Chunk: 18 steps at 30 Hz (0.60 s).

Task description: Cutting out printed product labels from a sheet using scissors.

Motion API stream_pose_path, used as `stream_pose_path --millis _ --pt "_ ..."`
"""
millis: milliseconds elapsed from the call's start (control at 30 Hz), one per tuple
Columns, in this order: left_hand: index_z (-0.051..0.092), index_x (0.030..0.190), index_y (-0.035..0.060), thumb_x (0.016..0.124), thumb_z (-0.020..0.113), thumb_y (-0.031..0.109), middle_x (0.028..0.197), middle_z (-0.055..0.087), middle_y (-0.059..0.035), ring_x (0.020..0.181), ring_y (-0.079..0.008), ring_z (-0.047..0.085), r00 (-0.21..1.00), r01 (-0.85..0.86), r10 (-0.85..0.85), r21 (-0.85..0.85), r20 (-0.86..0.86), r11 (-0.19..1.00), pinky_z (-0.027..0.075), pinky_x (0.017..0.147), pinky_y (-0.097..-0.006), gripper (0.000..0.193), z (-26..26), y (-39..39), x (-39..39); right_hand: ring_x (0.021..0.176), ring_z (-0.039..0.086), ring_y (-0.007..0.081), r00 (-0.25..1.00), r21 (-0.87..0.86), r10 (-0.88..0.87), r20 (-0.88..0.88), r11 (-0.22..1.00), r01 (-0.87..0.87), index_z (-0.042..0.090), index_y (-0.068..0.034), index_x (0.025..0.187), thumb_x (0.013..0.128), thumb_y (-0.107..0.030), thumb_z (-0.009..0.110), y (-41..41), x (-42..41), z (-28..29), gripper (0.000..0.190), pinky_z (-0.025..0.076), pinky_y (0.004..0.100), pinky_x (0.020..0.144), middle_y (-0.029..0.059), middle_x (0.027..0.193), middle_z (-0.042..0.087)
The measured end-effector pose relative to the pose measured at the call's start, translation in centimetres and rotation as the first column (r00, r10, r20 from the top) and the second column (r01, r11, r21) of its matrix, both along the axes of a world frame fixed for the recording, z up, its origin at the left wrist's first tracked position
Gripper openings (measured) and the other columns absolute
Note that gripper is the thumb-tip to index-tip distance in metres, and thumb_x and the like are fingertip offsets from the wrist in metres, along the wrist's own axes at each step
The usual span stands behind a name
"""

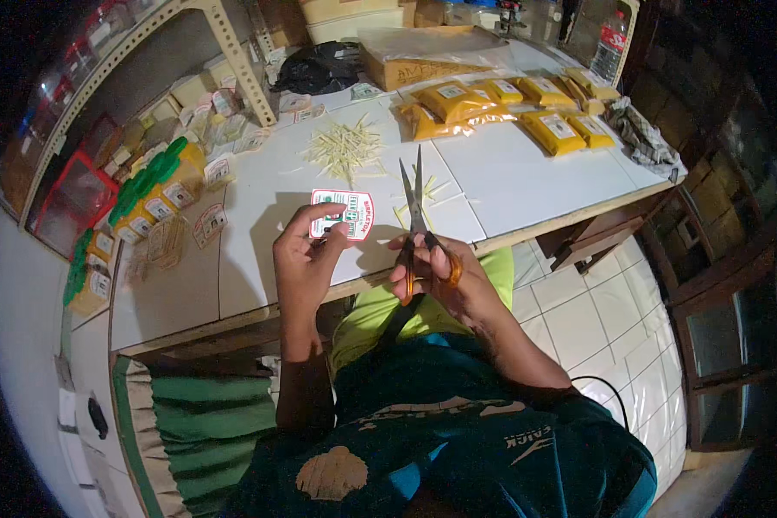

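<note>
Between the thumb and fingers of my left hand (312, 249) is a printed paper label (361, 218) with a red border and a rounded edge, held above the table. My right hand (450, 275) holds scissors (416, 206) with orange and black handles; their blades point away from me and are slightly apart. The label and the blades do not touch. Thin pale paper strips (344, 150) lie heaped on the white tiled table (272, 194) beyond the label. A few more paper offcuts (435, 189) lie beside and under the scissors.
Yellow-filled plastic pouches (454, 102) lie at the back right, near a crumpled cloth (644, 139). Green-lidded jars (158, 208) and loose labels (209, 225) are on the left, by a perforated metal shelf post (239, 65). A cardboard box (414, 70) and black plastic bag (317, 68) stand behind.
</note>
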<state>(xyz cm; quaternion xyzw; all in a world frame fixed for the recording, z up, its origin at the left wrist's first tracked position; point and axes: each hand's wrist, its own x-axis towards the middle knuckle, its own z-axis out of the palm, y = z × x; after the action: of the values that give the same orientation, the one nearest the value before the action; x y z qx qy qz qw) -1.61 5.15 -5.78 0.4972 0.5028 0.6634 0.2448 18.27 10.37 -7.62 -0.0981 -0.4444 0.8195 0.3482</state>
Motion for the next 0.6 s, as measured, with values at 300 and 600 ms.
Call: stream_pose_path --millis 300,600 --pt "0.059 0.103 -0.0010 0.087 0.064 0.001 0.098 0.062 -0.0072 0.087 -0.0146 0.064 0.995 -0.057 0.053 -0.038 -0.084 0.998 0.059 0.072 -0.0282 0.017 -0.4 -0.1 -0.1 0.066 0.062 0.0106 0.986 0.077 -0.155 0.058 0.986 0.150 0.060 -0.001 0.115 0.088 -0.032 0.068 0.3 0.0 -0.7 0.042 0.051 0.0238 0.063 0.0048 0.079 0.064" --pt "0.061 0.113 -0.0034 0.088 0.062 -0.001 0.104 0.061 -0.0059 0.086 -0.0090 0.059 0.993 -0.099 0.098 -0.006 -0.058 0.995 0.051 0.071 -0.0216 0.025 -0.2 -0.7 -0.4 0.088 0.063 0.0183 0.985 -0.072 -0.092 -0.143 0.994 0.083 0.050 0.001 0.126 0.089 -0.041 0.064 0.4 -0.5 -0.1 0.058 0.052 0.0321 0.071 0.0107 0.108 0.060"
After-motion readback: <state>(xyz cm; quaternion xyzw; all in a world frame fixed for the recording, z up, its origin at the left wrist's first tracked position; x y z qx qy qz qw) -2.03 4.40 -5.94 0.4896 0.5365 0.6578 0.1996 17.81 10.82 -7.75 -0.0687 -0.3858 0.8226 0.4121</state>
